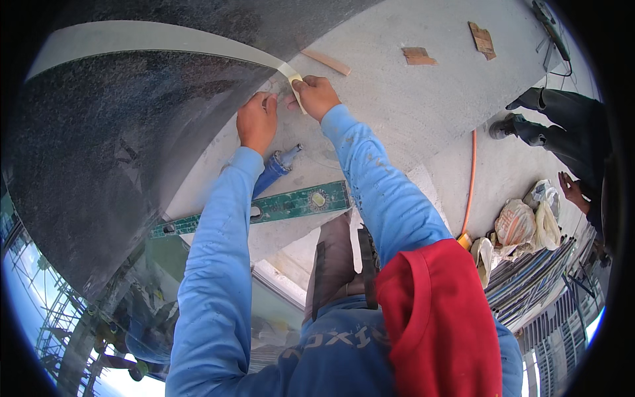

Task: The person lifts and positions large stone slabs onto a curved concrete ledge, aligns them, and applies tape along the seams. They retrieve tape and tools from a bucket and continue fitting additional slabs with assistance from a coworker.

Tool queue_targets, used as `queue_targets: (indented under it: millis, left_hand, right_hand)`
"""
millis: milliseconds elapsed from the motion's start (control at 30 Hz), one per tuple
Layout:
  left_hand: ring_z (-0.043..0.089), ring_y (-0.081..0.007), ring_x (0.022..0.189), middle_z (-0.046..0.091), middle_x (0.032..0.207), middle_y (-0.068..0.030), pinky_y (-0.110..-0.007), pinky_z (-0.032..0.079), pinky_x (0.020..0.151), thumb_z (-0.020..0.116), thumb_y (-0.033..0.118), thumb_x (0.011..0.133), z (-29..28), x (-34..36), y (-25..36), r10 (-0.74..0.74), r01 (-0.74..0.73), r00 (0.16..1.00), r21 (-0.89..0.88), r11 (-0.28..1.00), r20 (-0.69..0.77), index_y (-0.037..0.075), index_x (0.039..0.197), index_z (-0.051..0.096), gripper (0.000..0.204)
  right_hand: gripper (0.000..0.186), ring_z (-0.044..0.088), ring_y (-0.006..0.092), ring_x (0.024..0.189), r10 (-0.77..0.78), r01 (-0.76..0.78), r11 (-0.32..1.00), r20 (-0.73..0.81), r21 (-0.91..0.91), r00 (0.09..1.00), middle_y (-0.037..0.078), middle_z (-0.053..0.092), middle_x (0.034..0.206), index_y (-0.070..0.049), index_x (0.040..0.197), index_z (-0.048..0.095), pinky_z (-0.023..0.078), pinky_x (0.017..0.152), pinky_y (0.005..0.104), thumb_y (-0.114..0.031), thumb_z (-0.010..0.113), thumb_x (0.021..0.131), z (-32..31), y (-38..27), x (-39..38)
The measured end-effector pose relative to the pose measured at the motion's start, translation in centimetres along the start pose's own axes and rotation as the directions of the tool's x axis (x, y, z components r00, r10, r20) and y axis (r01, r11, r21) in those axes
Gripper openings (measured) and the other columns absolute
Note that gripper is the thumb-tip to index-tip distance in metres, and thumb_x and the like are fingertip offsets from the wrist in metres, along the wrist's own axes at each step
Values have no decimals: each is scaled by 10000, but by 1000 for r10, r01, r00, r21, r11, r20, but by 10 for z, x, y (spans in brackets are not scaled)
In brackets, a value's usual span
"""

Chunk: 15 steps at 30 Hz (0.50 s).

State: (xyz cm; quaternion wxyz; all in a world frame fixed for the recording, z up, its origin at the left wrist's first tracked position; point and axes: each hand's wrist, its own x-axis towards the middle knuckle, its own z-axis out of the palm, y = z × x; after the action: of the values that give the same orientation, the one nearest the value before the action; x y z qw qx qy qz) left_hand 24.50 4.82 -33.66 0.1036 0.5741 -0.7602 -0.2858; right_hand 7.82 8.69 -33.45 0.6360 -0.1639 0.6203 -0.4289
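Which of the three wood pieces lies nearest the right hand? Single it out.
The long, slim strip, just beyond the right hand; the stubbier middle piece and rightmost piece lie farther off.

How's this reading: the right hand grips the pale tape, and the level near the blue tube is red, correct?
Not quite: the head view shows that the level near the blue tube is green, not red. The right hand does grip the pale tape.

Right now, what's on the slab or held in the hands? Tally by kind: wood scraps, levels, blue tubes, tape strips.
Wood scraps: 3
Level: 1
Blue tube: 1
Tape strip, in right hand: 1
Total: 6
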Motion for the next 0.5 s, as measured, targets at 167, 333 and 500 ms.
queue_targets:
  millis: [167, 333, 500]
  left_hand:
    - [741, -286, 769, 766, 855, -176, -415, 574, 745, 829, 457, 844, 36, 36, 10, -515, 455, 857, -441, 774, -20, -53, 887, 768, 515]
    - [736, -258, 759, 762, 853, -188, -395, 583, 698, 871, 465, 807, 54, 55, 23, -706, 618, 708, -490, 614, 7, -80, 874, 755, 561]
    - [747, -261, 781, 759, 858, -204, -400, 589, 664, 908, 444, 769, 51, 57, 28, -748, 658, 659, -544, 520, 83, -97, 828, 726, 574]
  right_hand:
    - [420, 746, 231, 790, -5, 6, 999, 29, -42, 1000, 185, 754, 923, 141, 1243, 608, 552, 731, 331, -219, 538, 1038, 3, 4, 10]
    - [399, 721, 206, 745, -17, 16, 987, -10, -162, 1000, 158, 746, 894, 128, 1193, 642, 549, 730, 324, -227, 546, 1037, 0, 2, 12]
    - [395, 747, 248, 784, -29, 35, 981, 34, -189, 999, 186, 742, 843, 129, 1080, 656, 563, 780, 361, -236, 511, 1040, 0, -3, 9]
